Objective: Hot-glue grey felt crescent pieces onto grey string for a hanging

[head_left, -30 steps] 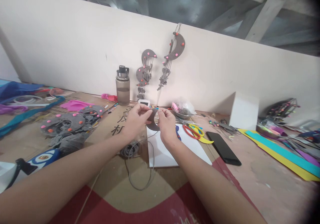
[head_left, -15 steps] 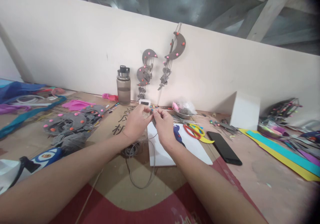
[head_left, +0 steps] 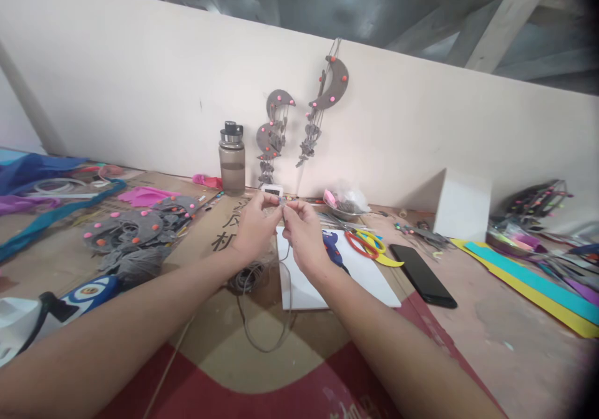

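My left hand [head_left: 255,227] and my right hand [head_left: 304,232] meet at the fingertips above a white sheet [head_left: 299,288]. Both are closed in a pinch, on a small greyish piece between them that is too small to name. A thin grey cord [head_left: 266,349] hangs from near my right fingers and loops down over the cardboard. Its coil [head_left: 249,277] lies below my left wrist. Behind my right hand, a dark blue object [head_left: 331,249] rests partly hidden on the sheet.
Red-handled scissors [head_left: 360,244], a black phone [head_left: 421,275] and yellow and cyan strips [head_left: 528,282] lie to the right. A bottle [head_left: 232,163] stands behind. Grey felt pieces [head_left: 124,232] are at left. Moon-shaped hangings [head_left: 337,85] hang on the white wall.
My fingertips have shifted slightly, and the small blue-green spot between them no longer shows. The cord near my right hand has drawn in closer to it. The view has moved slightly.
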Tool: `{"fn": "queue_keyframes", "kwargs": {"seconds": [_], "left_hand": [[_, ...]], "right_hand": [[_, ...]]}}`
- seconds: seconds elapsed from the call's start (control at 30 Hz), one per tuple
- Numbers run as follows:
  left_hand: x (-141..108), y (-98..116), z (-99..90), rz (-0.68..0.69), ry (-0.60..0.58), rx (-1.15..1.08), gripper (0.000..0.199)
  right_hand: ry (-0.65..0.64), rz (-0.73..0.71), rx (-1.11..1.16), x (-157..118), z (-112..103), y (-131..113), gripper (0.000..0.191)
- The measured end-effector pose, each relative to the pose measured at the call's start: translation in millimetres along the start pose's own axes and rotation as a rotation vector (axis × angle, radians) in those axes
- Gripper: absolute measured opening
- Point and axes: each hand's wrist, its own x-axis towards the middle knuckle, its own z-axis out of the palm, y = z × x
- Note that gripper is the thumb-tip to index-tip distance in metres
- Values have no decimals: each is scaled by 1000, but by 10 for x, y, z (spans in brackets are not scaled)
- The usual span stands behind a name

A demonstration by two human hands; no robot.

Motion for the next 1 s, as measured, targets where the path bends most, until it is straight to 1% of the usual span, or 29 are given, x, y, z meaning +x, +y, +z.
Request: {"fn": "queue_keyframes", "kwargs": {"seconds": [0.1,0.17,0.33,0.43,0.57,0.67,0.77,0.87,1.0], "left_hand": [[0,1,8,-17,5,-23,21],[12,-11,13,-11,7,-22,19],[61,-46,13,39,10,41,13],[73,-34,5,28,7,39,11],[69,0,-3,5,-7,18,12],[62,16,10,-8,-34,-33,12],[47,29,41,-50,-71,-143,13],[25,44,74,-91,-89,-244,12],[8,42,93,-143,-108,-310,13]], "right_hand": [[-19,95,124,-44,48,-74,22],[-32,124,161,-69,73,-119,21],[-60,141,202,-109,105,-171,23],[-69,130,179,-105,100,-150,23],[-73,64,83,-59,54,-77,22],[-53,-49,-50,-12,-6,-46,19],[-14,-145,-193,22,-70,-71,17],[16,-199,-273,48,-120,-112,16],[45,-243,-326,85,-160,-102,14]]}}
